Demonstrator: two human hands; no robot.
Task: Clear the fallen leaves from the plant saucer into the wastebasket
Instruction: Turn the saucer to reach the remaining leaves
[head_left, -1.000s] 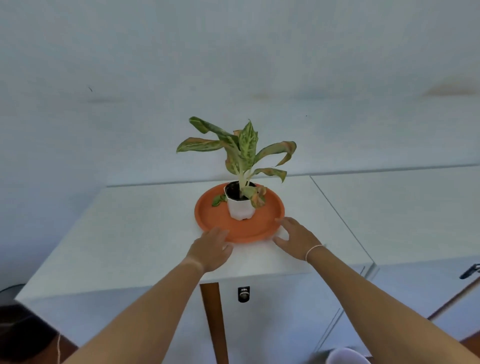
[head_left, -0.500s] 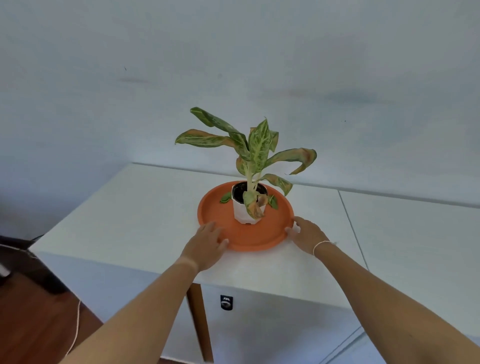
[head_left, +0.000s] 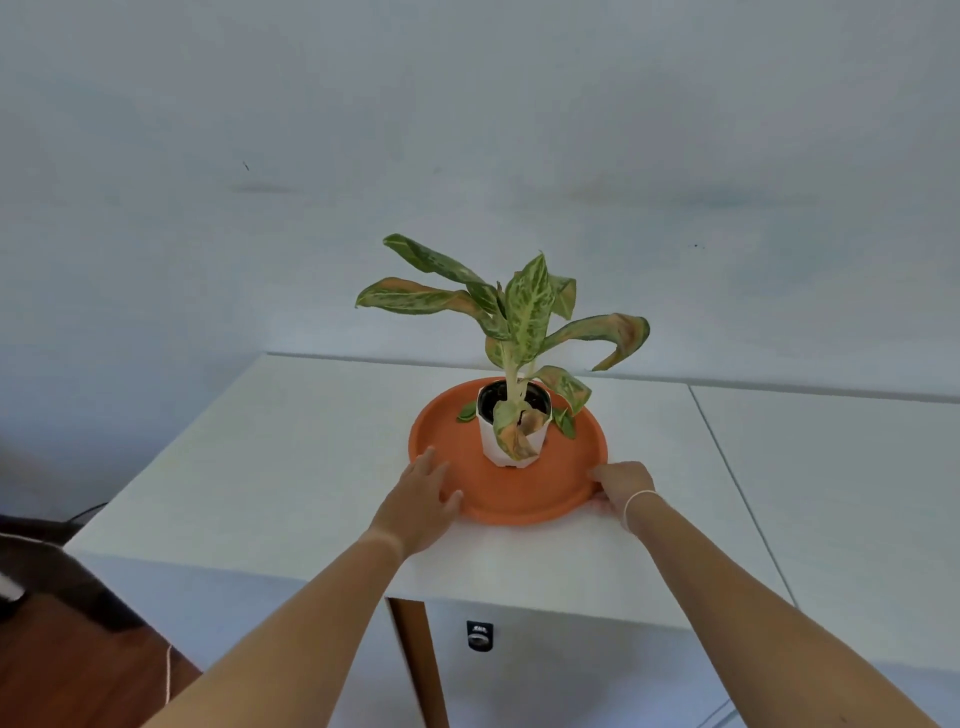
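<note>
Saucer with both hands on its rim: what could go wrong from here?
1. The pot stands loose on the saucer with a tall plant; lifting or tilting the saucer could topple it.
2. The fallen leaves lie behind the pot; tipping might spill soil along with them.
3. The left hand and right hand grip only the near rim, so the far side may dip. No wastebasket is in view.

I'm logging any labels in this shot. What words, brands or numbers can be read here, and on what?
None can be read.
The small black tag on the cabinet front under the white tabletop bears a pale mark, too small and blurred to read.
The white pot and orange saucer show no print.
</note>
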